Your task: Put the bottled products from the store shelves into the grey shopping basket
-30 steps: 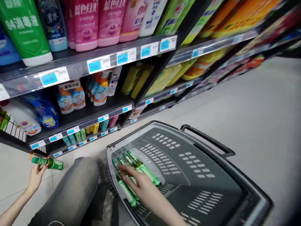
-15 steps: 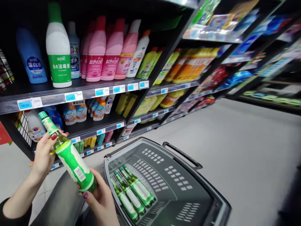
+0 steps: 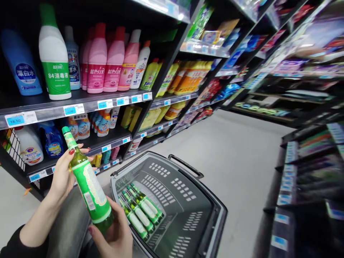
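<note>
A green-glass bottle with a green and cream label and a green cap tilts up to the left in front of me. My left hand is closed round its neck, thumb in front and fingertips showing behind. Its base rests in my right hand, with the thumb and fingers round the lower end. A barcode shows on the label's left side. Just to the right stands a dark grey shopping basket. Several similar green bottles lie side by side in it.
A black shelf on the left bears a white bleach bottle, pink bottles and spray bottles. A black handle sticks out at the basket's far side. Grey floor runs between this shelf and a dark rack at right.
The bottle has rolled in my hands, bringing more of the label's cream panel into view, and stands a little steeper. My view has turned right, so the shelf and basket appear further left.
</note>
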The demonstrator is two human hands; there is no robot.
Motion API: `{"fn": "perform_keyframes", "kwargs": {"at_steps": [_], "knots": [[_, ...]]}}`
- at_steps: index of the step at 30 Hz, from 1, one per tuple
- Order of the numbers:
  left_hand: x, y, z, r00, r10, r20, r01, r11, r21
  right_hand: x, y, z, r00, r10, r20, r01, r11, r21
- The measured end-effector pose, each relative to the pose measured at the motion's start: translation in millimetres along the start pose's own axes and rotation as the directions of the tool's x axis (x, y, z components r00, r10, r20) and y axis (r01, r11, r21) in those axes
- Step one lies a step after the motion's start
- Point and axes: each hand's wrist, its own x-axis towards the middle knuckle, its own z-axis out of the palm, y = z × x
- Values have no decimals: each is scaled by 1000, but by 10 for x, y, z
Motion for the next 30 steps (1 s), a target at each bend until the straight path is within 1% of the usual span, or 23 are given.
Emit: {"fn": "perform_keyframes", "kwargs": {"at_steps": [2,4,6,10,12,14,17,18,19,20,21,22,23,24,25,26,27,28,29,30], "knots": [[19,-48,36,1000,-7,-8,7,999,-43,-17,-23,66,982,-162,-94,140,969,-205],[38,-85,66,1000,-21,-15,19,996,-89,-21,-41,117,936,-342,-88,285,878,-385],[52,-108,86,999,-43,-1,42,990,-135,-14,-49,141,888,-456,-55,381,797,-469],[59,-129,99,998,-62,20,64,981,-183,6,-50,136,846,-534,-14,460,742,-488],[57,-138,96,998,-61,16,63,982,-177,4,-52,133,839,-545,-16,465,731,-500],[59,-148,89,998,-62,19,64,984,-166,-14,-51,132,856,-515,-42,427,751,-505],[66,-166,70,998,-57,31,61,987,-151,-57,-15,109,917,-384,-110,299,842,-449],[66,-173,64,998,-51,38,56,987,-148,-66,7,91,940,-309,-142,235,892,-387],[64,-182,59,998,-45,47,52,988,-146,-69,28,68,966,-201,-161,149,947,-285],[59,-191,55,998,-37,58,45,988,-147,-63,47,41,986,-60,-155,38,989,-142],[51,-202,54,997,-25,69,35,988,-149,-47,57,13,989,97,-112,-95,995,25],[40,-213,55,997,-14,82,27,988,-152,-23,58,-14,968,249,-24,-240,951,192],[29,-227,59,995,-6,97,21,988,-155,7,48,-37,923,376,86,-383,862,333],[17,-241,66,993,0,115,19,987,-159,40,30,-54,860,471,196,-507,744,436],[7,-257,74,991,3,136,19,986,-163,72,6,-66,785,542,302,-614,610,501],[0,-274,85,987,4,158,23,986,-167,99,-17,-72,706,587,395,-696,474,540],[-5,-290,96,984,1,179,30,985,-171,119,-35,-73,630,604,489,-759,342,554],[-6,-306,107,981,0,195,34,984,-174,130,-43,-71,563,596,572,-801,224,555],[-4,-320,117,980,2,200,34,984,-176,133,-42,-67,515,565,645,-828,133,544],[0,-333,125,980,1,197,33,984,-173,129,-31,-62,486,517,704,-844,69,532]]}}
